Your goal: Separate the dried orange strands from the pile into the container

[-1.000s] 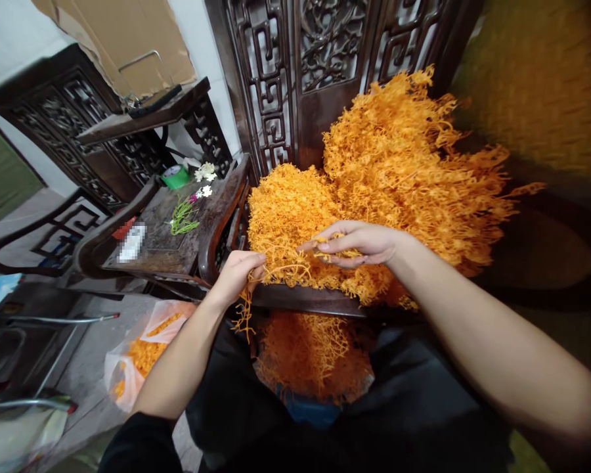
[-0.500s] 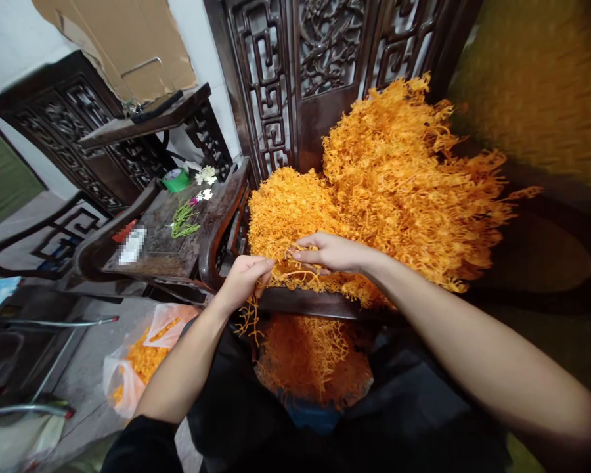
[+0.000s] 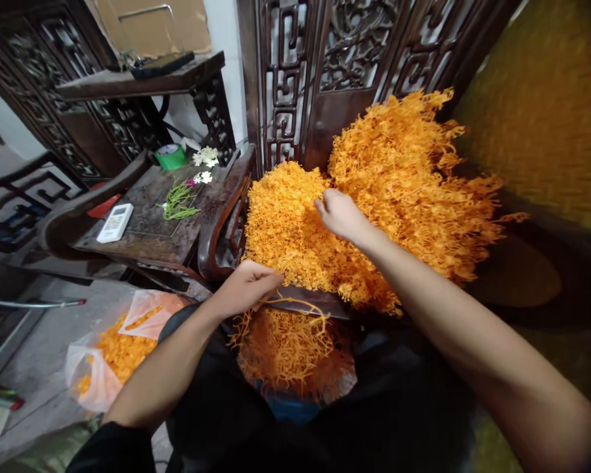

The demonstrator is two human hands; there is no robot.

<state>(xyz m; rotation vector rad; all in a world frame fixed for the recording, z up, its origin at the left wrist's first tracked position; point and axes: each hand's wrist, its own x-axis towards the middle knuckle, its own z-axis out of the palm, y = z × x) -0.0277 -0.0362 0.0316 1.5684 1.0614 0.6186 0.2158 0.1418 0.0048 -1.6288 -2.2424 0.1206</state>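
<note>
My left hand [image 3: 249, 288] is pinched on an orange branching strand [image 3: 303, 302], which curves out to the right, with more thin twigs hanging below the fingers. Over the seam between two orange heaps is my right hand [image 3: 342, 213], its fingers curled; anything in them is hidden. To its left lies a lower heap of small, crinkly orange pieces [image 3: 280, 217]. A taller heap of long, branching orange strands [image 3: 398, 171] rises on the right. Below my hands, between the knees, a container lined with clear plastic holds bare orange twigs [image 3: 295, 348].
Both heaps rest on a dark carved wooden seat [image 3: 320, 303]. On the left, a wooden side table [image 3: 152, 226] bears green tape [image 3: 171, 156], green stems [image 3: 180, 200], white flowers [image 3: 205, 156] and a white device [image 3: 115, 223]. A plastic bag [image 3: 138, 315] of orange pieces stands on the floor.
My right hand has moved away from the left, up and over the heaps. The left hand keeps hold of its strand, slightly lower. The view has shifted somewhat.
</note>
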